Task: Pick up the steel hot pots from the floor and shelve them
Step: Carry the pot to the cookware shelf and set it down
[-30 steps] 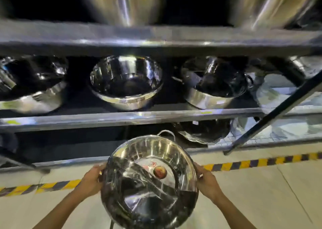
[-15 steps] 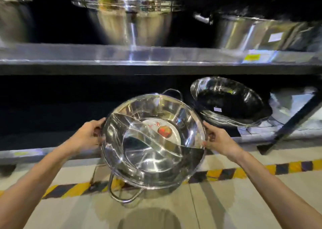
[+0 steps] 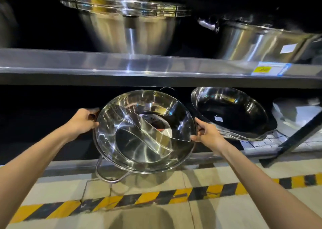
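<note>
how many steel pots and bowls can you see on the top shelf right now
3. A stack of bowls sits in the middle, a pot with a white label to its right, and part of another at the far left edge. Others may be hidden out of frame.

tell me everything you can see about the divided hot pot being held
The divided hot pot is a round, shallow pan of shiny, mirror-like steel. A curved S-shaped divider splits its inside into two compartments, both empty, with a partly hidden red and white sticker in the far one. Thin wire loop handles show at its near and far rim. It is tilted, open side facing the camera, held at the lower shelf opening. The left hand and right hand grip opposite sides of the rim.
</note>
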Demonstrator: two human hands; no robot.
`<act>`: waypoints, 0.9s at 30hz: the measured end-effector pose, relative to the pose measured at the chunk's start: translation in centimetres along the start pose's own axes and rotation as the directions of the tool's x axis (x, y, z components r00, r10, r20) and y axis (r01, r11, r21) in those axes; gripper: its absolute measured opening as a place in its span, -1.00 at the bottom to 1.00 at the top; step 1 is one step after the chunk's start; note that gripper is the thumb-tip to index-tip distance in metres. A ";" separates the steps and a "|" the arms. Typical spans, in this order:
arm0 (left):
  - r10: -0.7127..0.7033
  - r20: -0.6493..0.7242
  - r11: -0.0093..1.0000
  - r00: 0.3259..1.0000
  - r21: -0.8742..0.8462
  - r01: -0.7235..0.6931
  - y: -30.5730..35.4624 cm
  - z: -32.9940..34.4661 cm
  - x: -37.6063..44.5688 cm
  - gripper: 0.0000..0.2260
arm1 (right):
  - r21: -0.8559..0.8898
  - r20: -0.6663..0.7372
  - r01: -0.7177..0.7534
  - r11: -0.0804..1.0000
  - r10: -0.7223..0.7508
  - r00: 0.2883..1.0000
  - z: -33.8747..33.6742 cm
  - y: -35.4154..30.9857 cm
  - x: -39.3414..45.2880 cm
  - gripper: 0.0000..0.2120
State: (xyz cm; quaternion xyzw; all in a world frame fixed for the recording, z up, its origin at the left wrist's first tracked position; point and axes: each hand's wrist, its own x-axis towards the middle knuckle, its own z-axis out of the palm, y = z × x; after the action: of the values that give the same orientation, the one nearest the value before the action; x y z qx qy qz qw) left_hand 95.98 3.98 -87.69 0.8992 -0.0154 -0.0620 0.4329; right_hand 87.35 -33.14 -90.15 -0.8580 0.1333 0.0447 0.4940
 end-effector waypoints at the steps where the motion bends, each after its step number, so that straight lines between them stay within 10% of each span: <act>1: -0.006 -0.011 1.000 1.000 -0.002 0.006 -0.1 0.0 1.0 -0.52 | 0.010 0.000 -0.005 1.000 0.005 1.000 0.3 -0.2 1.2 -0.31; 5: -0.051 -0.004 0.998 0.999 0.040 0.051 -1.2 0.4 5.0 -0.48 | 0.033 -0.029 -0.045 0.998 0.046 0.998 1.9 -0.2 5.5 -0.63; 27: -0.157 0.013 0.974 0.987 0.164 0.153 -5.4 4.1 13.8 -0.48 | -0.182 -0.049 -0.049 0.982 0.041 0.998 5.5 0.7 13.2 -0.46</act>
State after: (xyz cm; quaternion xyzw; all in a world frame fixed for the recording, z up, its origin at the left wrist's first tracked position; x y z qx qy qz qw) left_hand 109.02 3.10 -95.79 0.9291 0.0444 -0.1057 0.3516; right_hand 100.08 -31.23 -96.28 -0.8973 0.1588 0.0487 0.4090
